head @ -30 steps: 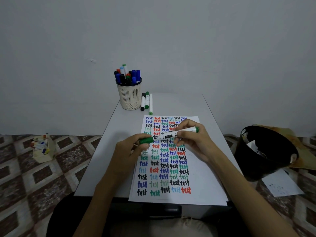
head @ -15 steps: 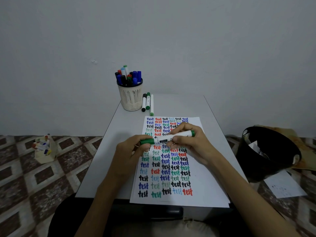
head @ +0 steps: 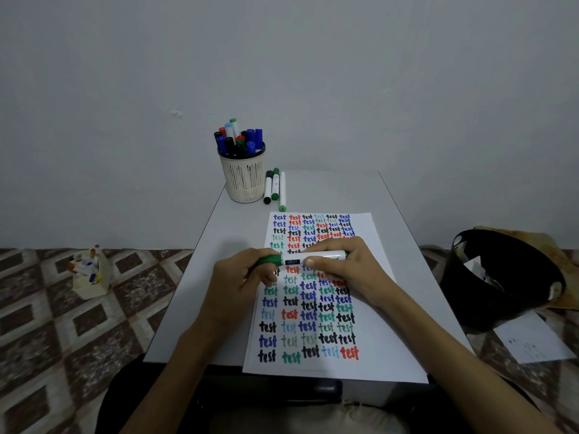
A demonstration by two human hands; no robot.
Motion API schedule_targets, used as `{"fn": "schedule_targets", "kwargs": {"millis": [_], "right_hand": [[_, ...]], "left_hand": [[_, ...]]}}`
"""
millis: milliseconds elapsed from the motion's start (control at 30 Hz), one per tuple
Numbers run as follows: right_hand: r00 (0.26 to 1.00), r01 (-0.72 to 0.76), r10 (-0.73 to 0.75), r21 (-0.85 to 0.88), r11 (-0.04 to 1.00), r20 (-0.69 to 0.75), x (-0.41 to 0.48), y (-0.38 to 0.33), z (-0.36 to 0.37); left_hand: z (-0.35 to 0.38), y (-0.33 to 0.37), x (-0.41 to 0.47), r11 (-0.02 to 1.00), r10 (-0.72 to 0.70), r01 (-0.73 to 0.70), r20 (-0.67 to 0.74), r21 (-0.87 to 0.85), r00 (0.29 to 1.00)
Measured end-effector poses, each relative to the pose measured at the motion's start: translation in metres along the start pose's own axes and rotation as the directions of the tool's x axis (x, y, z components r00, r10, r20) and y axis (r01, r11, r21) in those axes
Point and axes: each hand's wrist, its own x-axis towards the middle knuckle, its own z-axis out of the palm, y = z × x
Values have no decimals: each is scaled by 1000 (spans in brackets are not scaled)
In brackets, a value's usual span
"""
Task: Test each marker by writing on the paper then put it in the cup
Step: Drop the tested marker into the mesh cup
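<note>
**Green marker held across the page, both hands on it**

Far left on the floor sits a small box point(head: 89, 274) of odds and ends, well clear of the action. Up on the desk point(head: 194, 302), the cup point(head: 242, 180) stands at the back corner, already packed with capped markers, so that looks like the finished pile. Just beside it, three spare markers point(head: 275, 189) lie side by side, within easy reach, probably waiting for their turn.

Now the centre. The left hand point(head: 238, 277) is curled tight round the green cap end, and the marker point(head: 308, 258) lies level above the paper point(head: 385, 339). The right hand point(head: 347, 270) pinches the white barrel, thumb underneath and fingers over the top. That two-handed hold suits working the cap along the marker's length, though I cannot tell whether it is coming off or going on. The tip is hidden.

The paper lies straight in front of the person, its rows of "test" nearly filling it.

Off right, a black bin point(head: 501, 277) and a loose sheet point(head: 532, 339) sit on the floor.
</note>
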Motion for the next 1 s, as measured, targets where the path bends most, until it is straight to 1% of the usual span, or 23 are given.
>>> {"fn": "schedule_targets", "kwargs": {"millis": [133, 200, 333, 367, 400, 433, 467, 500, 533, 567, 667, 733, 767, 800, 833, 900, 933, 967, 1000], "right_hand": [[999, -30, 31, -23, 999, 24, 0, -2, 1], [999, -30, 30, -8, 1000, 29, 1, -1, 0], [999, 21, -21, 19, 1000, 30, 5, -1, -2], [999, 36, -36, -7, 999, 15, 8, -3, -3], [998, 56, -56, -69, 996, 1, 11, -6, -4], [995, 98, -99, -177, 979, 4, 14, -8, -5], [986, 167, -164, -322, 932, 36, 17, -10, -5], [970, 242, -223, -457, 856, 96, 20, -9, -4], [952, 306, -258, -555, 774, 164, 23, -8, -1], [938, 346, -267, -615, 708, 221, 27, -7, 2], [897, 443, -264, -719, 535, 356, 42, -9, 9], [876, 481, -242, -789, 383, 416, 56, -13, 9], [879, 473, -233, -819, 326, 415, 65, -16, 8], [895, 440, -230, -842, 311, 382, 75, -17, 7], [919, 384, -232, -856, 346, 318, 85, -19, 5], [956, 260, -255, -816, 516, 143, 107, -25, 1], [955, 226, -293, -763, 606, 50, 119, -28, -1], [942, 206, -333, -704, 679, -45, 132, -32, -3], [919, 203, -372, -657, 727, -128, 143, -38, -4]], "left_hand": [[-2, 5, 0, 997, 73, -72, -18, 33, 997], [-2, 6, -1, 997, 73, -72, -25, 38, 997], [1, 7, 1, 997, 55, -53, -40, 55, 998], [1, 6, 1, 998, 51, -49, -47, 50, 998], [1, 6, 0, 998, 43, -40, -54, 43, 998], [2, 5, 0, 999, 33, -31, -58, 44, 998], [2, 4, 0, 998, 28, -24, -59, 56, 998], [3, 3, -1, 997, 26, -22, -55, 80, 998], [4, 3, -1, 994, 28, -22, -48, 112, 998], [4, 2, -1, 990, 28, -21, -43, 141, 999], [3, 0, 0, 987, -20, 31, -71, 160, 997], [2, -1, -1, 975, -96, 113, -97, 191, 991], [3, -2, -2, 959, -146, 166, -103, 230, 984], [4, -4, -3, 935, -200, 221, -103, 276, 974], [5, -6, -4, 906, -257, 274, -95, 322, 962], [7, -10, -5, 842, -385, 372, -47, 390, 922], [8, -11, -6, 817, -427, 395, -18, 421, 904], [9, -12, -6, 802, -439, 391, 2, 451, 899], [9, -14, -7, 794, -433, 372, 18, 481, 901]]}}
